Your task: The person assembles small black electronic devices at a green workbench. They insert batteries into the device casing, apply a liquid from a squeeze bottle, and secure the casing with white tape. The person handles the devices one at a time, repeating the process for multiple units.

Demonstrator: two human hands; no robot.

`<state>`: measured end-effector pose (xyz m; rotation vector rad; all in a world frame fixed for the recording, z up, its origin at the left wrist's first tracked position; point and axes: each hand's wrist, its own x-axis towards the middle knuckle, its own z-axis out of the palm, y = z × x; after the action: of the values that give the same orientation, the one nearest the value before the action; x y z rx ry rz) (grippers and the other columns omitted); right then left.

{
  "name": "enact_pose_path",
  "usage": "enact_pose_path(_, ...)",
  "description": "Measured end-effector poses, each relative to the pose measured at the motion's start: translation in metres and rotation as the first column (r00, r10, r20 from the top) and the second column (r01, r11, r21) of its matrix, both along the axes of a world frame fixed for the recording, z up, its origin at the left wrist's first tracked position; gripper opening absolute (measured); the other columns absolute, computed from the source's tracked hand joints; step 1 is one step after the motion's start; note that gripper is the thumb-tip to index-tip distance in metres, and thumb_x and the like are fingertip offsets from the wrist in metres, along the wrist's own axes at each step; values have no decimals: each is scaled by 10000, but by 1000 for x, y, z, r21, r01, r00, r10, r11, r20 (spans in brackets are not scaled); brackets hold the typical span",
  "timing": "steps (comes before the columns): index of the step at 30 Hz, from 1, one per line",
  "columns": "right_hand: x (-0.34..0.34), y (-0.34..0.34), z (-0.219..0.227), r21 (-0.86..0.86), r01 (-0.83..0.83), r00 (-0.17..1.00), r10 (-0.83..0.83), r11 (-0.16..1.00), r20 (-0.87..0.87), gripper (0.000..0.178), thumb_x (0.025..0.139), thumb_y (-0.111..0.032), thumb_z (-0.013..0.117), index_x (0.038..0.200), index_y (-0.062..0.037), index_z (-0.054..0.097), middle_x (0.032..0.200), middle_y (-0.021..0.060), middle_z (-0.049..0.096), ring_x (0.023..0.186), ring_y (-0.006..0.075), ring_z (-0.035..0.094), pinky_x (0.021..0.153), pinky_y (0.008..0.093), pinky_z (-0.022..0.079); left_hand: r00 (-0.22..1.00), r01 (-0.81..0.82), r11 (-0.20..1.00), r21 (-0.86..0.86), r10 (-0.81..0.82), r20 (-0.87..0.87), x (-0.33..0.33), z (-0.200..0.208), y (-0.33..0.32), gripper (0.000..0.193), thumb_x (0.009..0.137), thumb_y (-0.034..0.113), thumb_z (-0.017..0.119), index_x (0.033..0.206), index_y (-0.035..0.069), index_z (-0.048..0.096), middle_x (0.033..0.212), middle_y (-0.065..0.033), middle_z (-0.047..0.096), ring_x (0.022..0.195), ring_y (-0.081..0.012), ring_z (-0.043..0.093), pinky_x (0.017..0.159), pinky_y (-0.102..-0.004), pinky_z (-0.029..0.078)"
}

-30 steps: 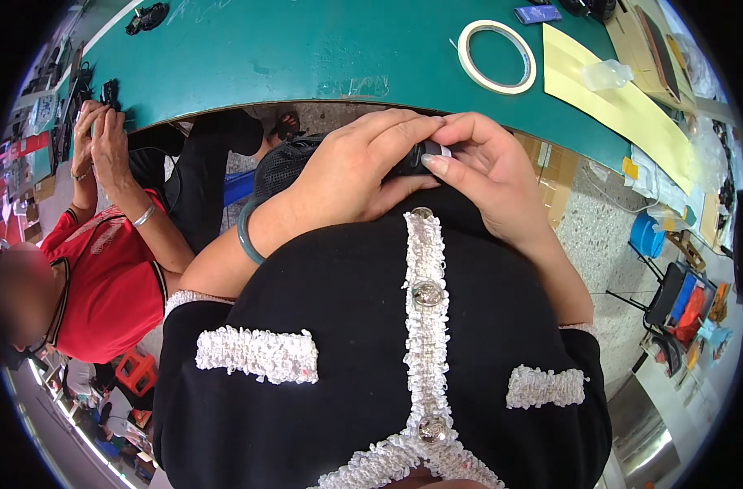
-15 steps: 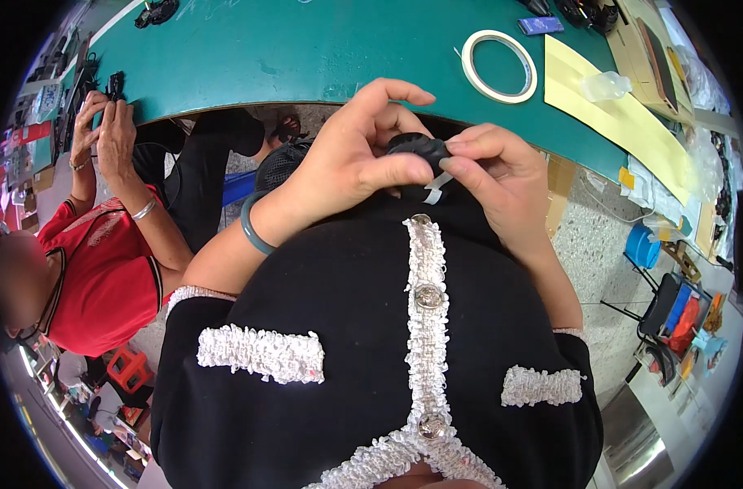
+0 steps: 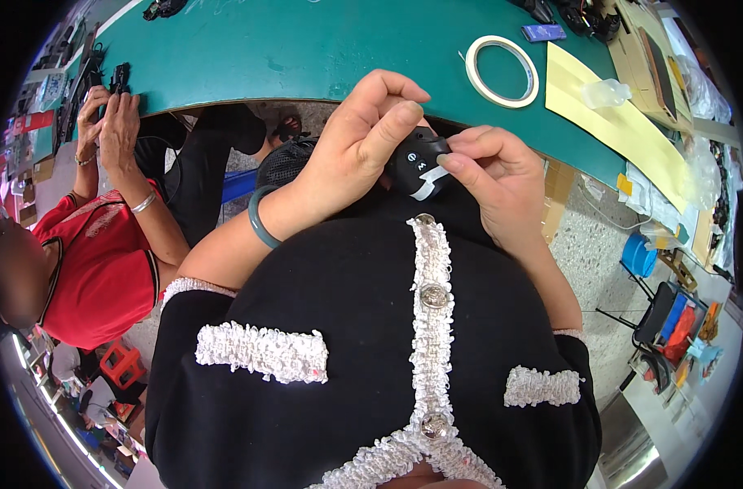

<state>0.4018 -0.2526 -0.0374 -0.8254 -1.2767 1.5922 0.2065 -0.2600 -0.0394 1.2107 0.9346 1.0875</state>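
Since black part (image 3: 406, 170) turned, white strip (image 3: 423, 191) plainer, right fingers (image 3: 479, 143) perhaps pinching it

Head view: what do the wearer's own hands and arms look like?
Left hand and right hand are both ungloved. A smooth grey-blue bangle circles the left wrist; none shows on the right. The black sleeves are short, with white trim.

One black device (image 3: 404, 169) is counted, along with one tape roll (image 3: 514, 103), one yellow sheet (image 3: 612, 126), one small purple box (image 3: 544, 33) and one red stool (image 3: 123, 364). Three metal buttons (image 3: 434, 296), two white fringed patches (image 3: 261, 352) and one bluish bangle (image 3: 255, 218) are also counted.
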Motion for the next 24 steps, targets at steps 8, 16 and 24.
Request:
enact_pose_path(8,-2,3,13,-104,-30,999,32,994,14,117,846,30,684,932,24,606,887,86,660,803,104,636,736,221,519,1000,-23,997,-69,22,-12,1,0,-2,429,1031,389,380,1193,0,458,893,-91,635,833,-111,607,703,-204,489)
enact_pose_path(16,3,3,8,-115,-86,994,77,990,-79,104,890,-3,640,975,13,583,888,69,645,787,89,615,714,223,508,986,68,971,-228,-31,162,-2,4,3,574,1011,518,316,1185,-9,459,899,-94,629,803,-107,605,683,-208,491)
enact_pose_path(24,3,5,5,-150,-138,989,129,979,-68,173,945,-84,582,1078,27,595,913,74,649,763,96,597,664,230,492,996,49,990,-136,-38,82,2,3,0,567,1021,504,291,1209,-8,446,889,-86,617,791,-91,580,707,-216,461)
